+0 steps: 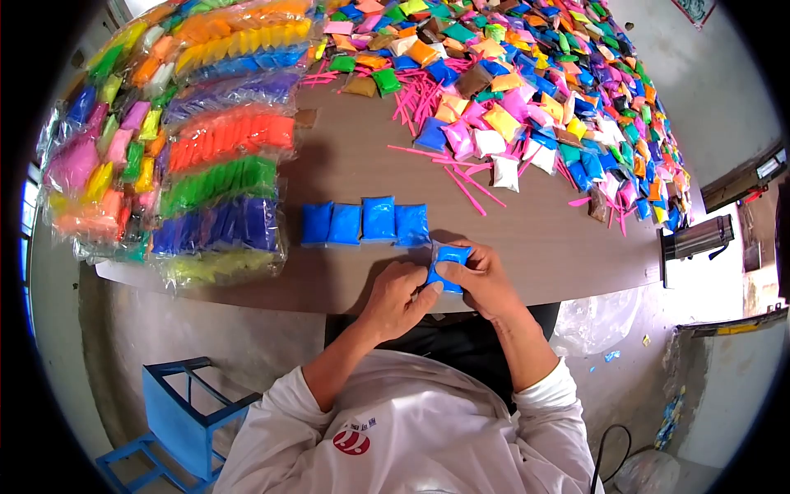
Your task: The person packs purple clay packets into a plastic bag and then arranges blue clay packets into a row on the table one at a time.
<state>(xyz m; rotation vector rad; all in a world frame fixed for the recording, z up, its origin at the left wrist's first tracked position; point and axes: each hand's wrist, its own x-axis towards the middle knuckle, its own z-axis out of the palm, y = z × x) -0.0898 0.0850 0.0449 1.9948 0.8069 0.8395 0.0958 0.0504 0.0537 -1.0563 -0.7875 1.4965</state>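
My right hand (484, 280) grips a small blue packet (449, 265), its thumb pressed flat on the front. At the packet's lower left edge, my left hand (398, 298) pinches with thumb and curled fingers. Both hands are just over the table's near edge. Beyond them, several blue packets lie side by side in a row on the brown table (346, 148); the rightmost packet (411, 225) is closest to the held one, and the leftmost packet (317, 224) sits farthest off.
Bundles of colour-sorted packets (230, 142) in clear bags are stacked on the left. A large heap of mixed packets (568, 90) covers the back and right, with pink sticks (467, 188) along its front. A blue stool (181, 420) stands at the lower left.
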